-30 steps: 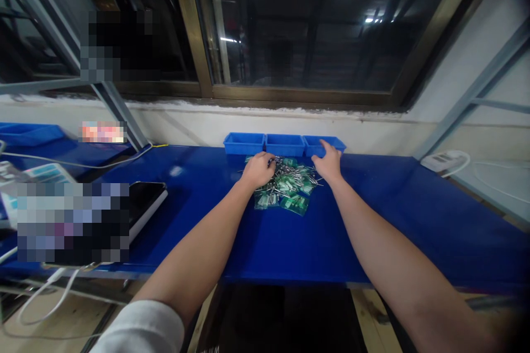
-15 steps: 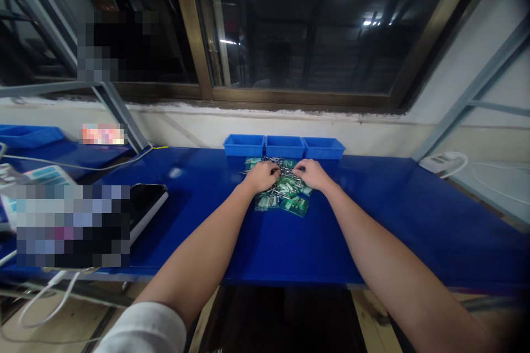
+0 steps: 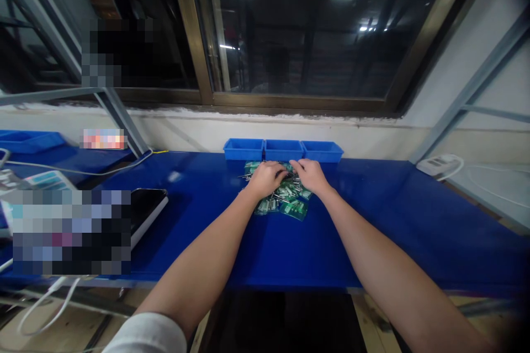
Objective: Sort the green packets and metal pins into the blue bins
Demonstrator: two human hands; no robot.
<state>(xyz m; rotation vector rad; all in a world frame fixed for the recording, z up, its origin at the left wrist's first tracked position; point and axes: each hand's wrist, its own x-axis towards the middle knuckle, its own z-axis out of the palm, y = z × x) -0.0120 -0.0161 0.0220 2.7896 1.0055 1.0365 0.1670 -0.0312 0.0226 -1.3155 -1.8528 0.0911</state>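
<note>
A pile of thin silvery metal pieces lies on the blue tabletop, mixed with small clear packets (image 3: 294,208) that have green on them. Over its left side is my left hand (image 3: 267,178), fingers curled down with thumb and fingertips close together. My right hand (image 3: 310,175) reaches into the pile's right side with its fingers bent in a pinch. The fingertips of both hands nearly meet among the metal pieces (image 3: 284,193). What either hand grips is too small and too covered to make out.
Just behind the pile, three blue bins stand side by side: a left bin (image 3: 244,149), a middle bin (image 3: 284,149) and a right bin (image 3: 322,151). A dark-screened device (image 3: 151,207) lies at the left. A white power strip (image 3: 439,165) sits at the right.
My right hand has come down from the right bin, where its fingers were spread, to the pile and closed there. My left hand has shifted slightly right over the pile.
</note>
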